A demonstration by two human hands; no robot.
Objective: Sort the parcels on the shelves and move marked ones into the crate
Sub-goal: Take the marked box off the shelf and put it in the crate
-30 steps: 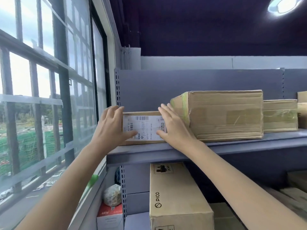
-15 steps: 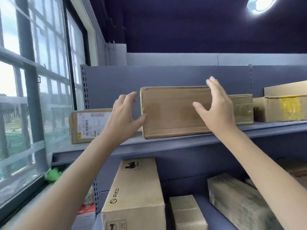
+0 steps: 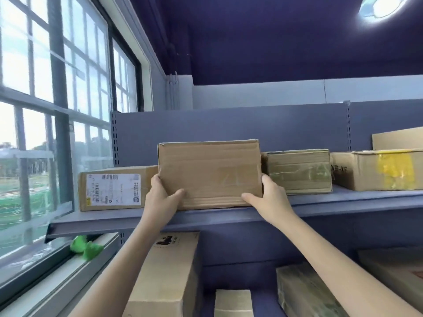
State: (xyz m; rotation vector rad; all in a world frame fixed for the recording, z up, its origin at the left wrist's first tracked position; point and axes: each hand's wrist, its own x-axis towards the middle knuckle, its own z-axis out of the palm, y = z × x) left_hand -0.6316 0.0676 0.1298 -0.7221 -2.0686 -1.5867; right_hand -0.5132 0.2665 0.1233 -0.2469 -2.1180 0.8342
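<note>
Head view: left hand [image 3: 161, 200] and right hand [image 3: 269, 197] grasp a plain, seemingly tape-glossed rectangular cardboard parcel [image 3: 209, 173]

Single head view, close, facing slightly upward at the upper shelf [image 3: 229, 217]

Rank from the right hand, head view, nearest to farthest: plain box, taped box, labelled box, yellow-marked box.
1. plain box, gripped by the right hand
2. taped box, just right
3. yellow-marked box far right and labelled box far left: too close to call
</note>
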